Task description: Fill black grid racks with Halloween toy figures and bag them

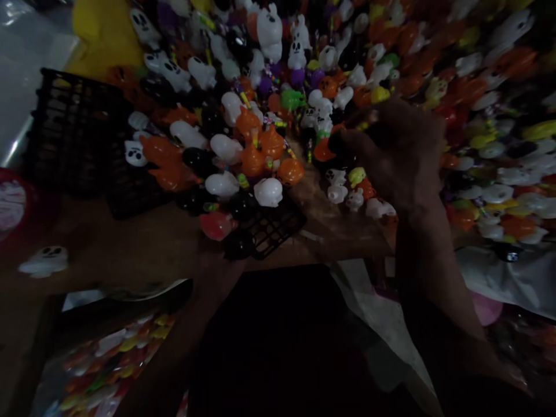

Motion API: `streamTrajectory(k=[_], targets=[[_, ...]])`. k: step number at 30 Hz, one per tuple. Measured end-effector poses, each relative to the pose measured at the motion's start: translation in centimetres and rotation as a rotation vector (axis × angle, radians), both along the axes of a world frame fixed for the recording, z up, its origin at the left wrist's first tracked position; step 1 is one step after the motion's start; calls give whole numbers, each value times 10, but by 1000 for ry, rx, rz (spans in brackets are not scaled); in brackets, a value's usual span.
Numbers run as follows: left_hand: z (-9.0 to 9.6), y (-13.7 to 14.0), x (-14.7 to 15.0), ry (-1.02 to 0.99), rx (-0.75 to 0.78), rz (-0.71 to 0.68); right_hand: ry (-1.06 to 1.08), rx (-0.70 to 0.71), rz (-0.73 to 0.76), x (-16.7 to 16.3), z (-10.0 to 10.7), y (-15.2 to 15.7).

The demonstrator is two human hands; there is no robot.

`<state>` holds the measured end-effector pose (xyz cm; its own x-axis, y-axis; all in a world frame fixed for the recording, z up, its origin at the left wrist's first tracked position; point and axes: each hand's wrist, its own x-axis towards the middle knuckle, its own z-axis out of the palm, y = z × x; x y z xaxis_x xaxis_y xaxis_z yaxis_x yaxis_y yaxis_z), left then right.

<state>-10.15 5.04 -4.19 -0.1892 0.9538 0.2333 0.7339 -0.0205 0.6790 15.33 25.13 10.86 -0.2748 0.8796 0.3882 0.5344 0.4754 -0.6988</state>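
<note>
My right hand [406,147] reaches over the heap of small Halloween figures [321,110], its fingers curled downward; shadow and blur hide what is between them. Just left of its thumb is an orange figure [324,149], and small white figures [336,193] lie below. My left hand [219,269] is low at the table's front edge, close under a red figure [217,225] and a black figure [240,244]. Its fingers are hidden in the dark there. Beside it a black plastic basket [278,229] holds orange, white and black figures, partly covering its grid.
More black baskets [72,139] stand at the left by a yellow bag [102,40]. A red round container [17,202] and a lone white ghost figure [44,262] are at the left edge. Bagged coloured figures [113,359] lie below the wooden table [130,249].
</note>
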Motion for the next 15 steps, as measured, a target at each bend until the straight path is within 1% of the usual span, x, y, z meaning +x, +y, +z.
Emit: streamTrajectory(k=[1,2,3,5,6,7,8,9,11,13,15], targets=[[4,2,1,17,15,-4,71,-45,-25,6,1,-23],[7,4,2,42,36,-14,152,-119,-48,11,-4,-44],[11,6,3,74,66,-30,256,-196,-73,15,-13,-62],[16,8,6,130,154,-53,410,-351,-95,19,-41,-91],[18,8,7,142,198,-54,440,-393,-83,19,-57,-100],[20,9,9,139,235,-45,422,-398,-54,19,-73,-107],[21,9,11,123,261,-28,360,-360,-18,17,-87,-111],[22,8,14,91,266,-6,261,-282,20,16,-98,-114],[23,8,18,4,224,33,-11,-83,80,13,-112,-115],[23,7,21,-67,169,47,-309,76,94,14,-117,-113],[22,7,22,-102,145,45,-534,161,68,16,-116,-111]])
